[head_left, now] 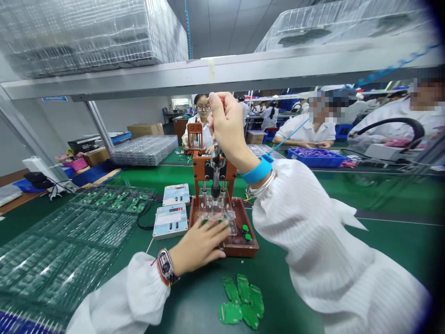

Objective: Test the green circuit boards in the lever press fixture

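Observation:
In the head view, my right hand (pixel 227 125) is raised, its fingers wrapped round the red-tipped lever handle (pixel 222 99) of a toggle press fixture (pixel 239 250). The fixture has a brown base, an orange upright frame and clear plates around the clamp. My left hand (pixel 198 246) lies flat with fingers spread at the front of the fixture, fingertips by the clear plate (pixel 229 222). Something green shows under that plate, mostly hidden by my fingers. Two green buttons (pixel 246 233) sit on the base's right side. Several green circuit boards (pixel 243 301) lie loose in front.
Two white meter boxes (pixel 170 221) with red digits stand left of the fixture. A clear tray (pixel 100 222) holds several circuit boards at its far end. An overhead shelf (pixel 174 76) crosses the bench. Co-workers sit opposite, near a blue bin (pixel 314 160). Stacked trays (pixel 144 149) stand behind.

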`<state>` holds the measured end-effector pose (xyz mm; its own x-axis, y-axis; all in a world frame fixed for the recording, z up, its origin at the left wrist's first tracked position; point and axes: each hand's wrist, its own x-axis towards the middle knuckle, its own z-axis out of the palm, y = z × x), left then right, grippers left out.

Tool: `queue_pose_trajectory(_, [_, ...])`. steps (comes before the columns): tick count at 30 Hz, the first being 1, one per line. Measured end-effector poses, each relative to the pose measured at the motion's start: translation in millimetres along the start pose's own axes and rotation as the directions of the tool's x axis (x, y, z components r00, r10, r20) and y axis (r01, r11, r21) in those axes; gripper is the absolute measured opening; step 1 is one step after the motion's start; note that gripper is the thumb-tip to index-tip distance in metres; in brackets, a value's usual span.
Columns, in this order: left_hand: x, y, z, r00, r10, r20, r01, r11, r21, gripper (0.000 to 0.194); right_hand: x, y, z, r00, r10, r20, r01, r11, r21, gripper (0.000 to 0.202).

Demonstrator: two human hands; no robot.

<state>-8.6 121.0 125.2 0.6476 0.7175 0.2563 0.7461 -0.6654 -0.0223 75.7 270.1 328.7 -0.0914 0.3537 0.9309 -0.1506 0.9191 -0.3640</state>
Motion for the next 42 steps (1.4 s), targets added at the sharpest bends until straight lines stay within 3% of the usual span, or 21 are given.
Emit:
queue_pose_trajectory(4, [-14, 40, 2.5, 0.988, 0.152, -0.02, -0.153, 0.988, -0.012, 0.047, -19, -27, -4, 0.997, -0.08, 0.006, 0.081, 0.99, -0.119, 0.041])
queue_pose_trajectory(8, [-28, 58, -2.7, 0.951, 0.224, -0.215, -0.241, 0.969, -0.058, 0.031, -47, -50, -13, 0.989, -0.125, 0.083, 0.139, 0.972, -0.188, 0.035])
queue_pose_trajectory(11, [-35, 38, -11.2, 0.904, 0.067, -0.422, -0.142, 0.979, -0.148, 0.027, -80, -59, -22, 0.966, -0.209, 0.149, 0.238, 0.947, -0.214, 0.025])
queue_pose_trajectory(14, [-38, -7, -18.9, 0.84, -0.261, -0.476, 0.13, 0.948, -0.291, 0.026, -115, -61, -25, 0.971, -0.199, 0.135, 0.224, 0.952, -0.211, 0.013])
queue_pose_trajectory(16, [-39, -44, -20.6, 0.818, -0.44, -0.37, 0.329, 0.886, -0.326, 0.03, -132, -61, -23, 0.983, -0.14, 0.122, 0.163, 0.966, -0.199, 0.009])
queue_pose_trajectory(18, [-39, -79, -18.9, 0.83, -0.524, -0.192, 0.47, 0.842, -0.267, 0.037, -142, -60, -21, 0.989, -0.089, 0.115, 0.109, 0.977, -0.185, 0.009])
queue_pose_trajectory(19, [-40, -94, -17.2, 0.841, -0.538, -0.057, 0.514, 0.827, -0.226, 0.045, -145, -60, -20, 0.991, -0.066, 0.114, 0.085, 0.981, -0.176, 0.008])
queue_pose_trajectory(21, [-40, -116, -13.1, 0.817, -0.553, 0.161, 0.574, 0.806, -0.145, 0.072, -146, -59, -18, 0.993, -0.041, 0.109, 0.059, 0.985, -0.163, 0.007])
queue_pose_trajectory(23, [-39, -129, -9.6, 0.796, -0.542, 0.269, 0.583, 0.806, -0.103, 0.094, -145, -59, -18, 0.993, -0.051, 0.111, 0.067, 0.986, -0.153, 0.007])
queue_pose_trajectory(29, [-34, -137, -4.2, 0.795, -0.48, 0.371, 0.544, 0.835, -0.086, 0.107, -147, -56, -16, 0.997, -0.036, 0.074, 0.045, 0.992, -0.12, 0.009])
queue_pose_trajectory(35, [-38, -139, -0.2, 0.842, -0.453, 0.292, 0.496, 0.864, -0.089, 0.109, -149, -55, -11, 0.998, -0.052, 0.03, 0.055, 0.993, -0.101, 0.01])
queue_pose_trajectory(42, [-38, -143, 2.5, 0.821, -0.462, 0.335, 0.518, 0.85, -0.096, 0.112, -150, -53, -9, 0.999, -0.041, 0.009, 0.041, 0.995, -0.093, 0.01])
